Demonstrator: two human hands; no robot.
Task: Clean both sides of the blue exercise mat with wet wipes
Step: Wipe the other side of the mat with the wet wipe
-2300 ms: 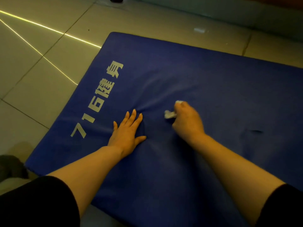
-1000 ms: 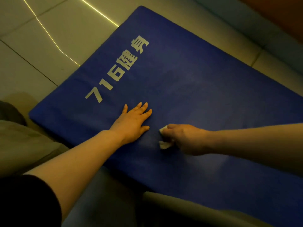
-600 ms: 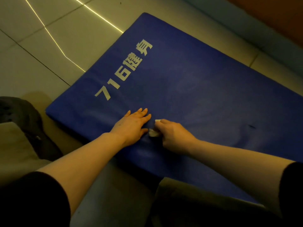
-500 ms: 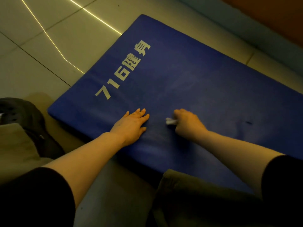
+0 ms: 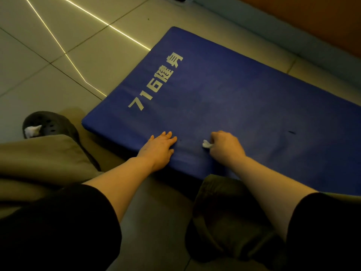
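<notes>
Fingers of right hand (image 5: pixel 224 147) curl round a balled wipe (image 5: pixel 206 144) for scrubbing; left hand (image 5: pixel 158 149), flat, steadies the mat (image 5: pixel 244 98).

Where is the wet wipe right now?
In the head view, the wet wipe is bunched in the right hand on the blue mat, near its front edge.

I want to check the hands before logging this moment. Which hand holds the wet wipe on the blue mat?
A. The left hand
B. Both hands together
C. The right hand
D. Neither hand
C: the right hand is curled round the white wet wipe, while the left hand lies flat on the blue mat.
</notes>
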